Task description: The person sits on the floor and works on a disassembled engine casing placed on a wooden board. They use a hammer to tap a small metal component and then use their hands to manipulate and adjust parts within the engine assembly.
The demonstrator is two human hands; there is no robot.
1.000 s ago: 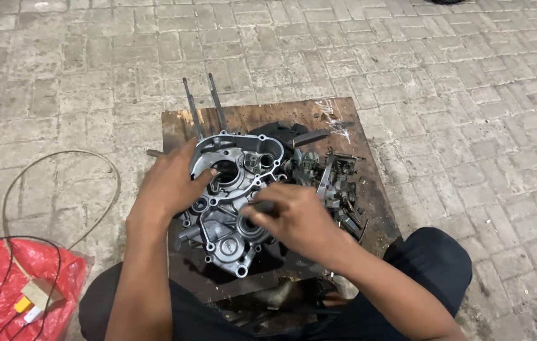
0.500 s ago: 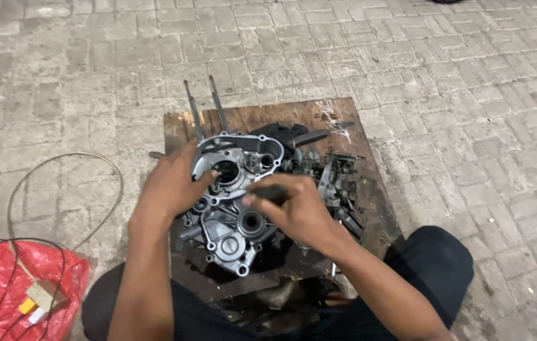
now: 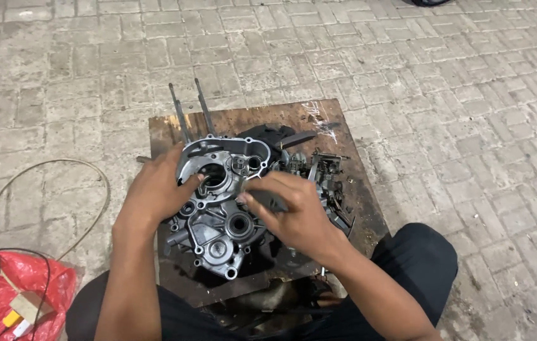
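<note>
A grey metal engine crankcase half (image 3: 218,230) lies on a dark, oily wooden board (image 3: 319,120) on the paving. My left hand (image 3: 158,189) rests on the case's left side, with the thumb hooked into a round bearing hole. Over the case's right side hovers my right hand (image 3: 297,211), its fingers pinched on a small dark part (image 3: 262,197); what the part is I cannot tell. Two long studs (image 3: 192,113) stick out from the far end of the case.
A heap of dark engine parts (image 3: 322,173) lies on the board, right of the case. A red plastic bag (image 3: 19,287) with a small box and wires lies at bottom left. A thin cable (image 3: 101,189) loops over the grey paving bricks. My dark-trousered knee (image 3: 417,265) is at right.
My right hand has moved up from the lower middle of the case to its upper right part. My left hand has stayed on the case.
</note>
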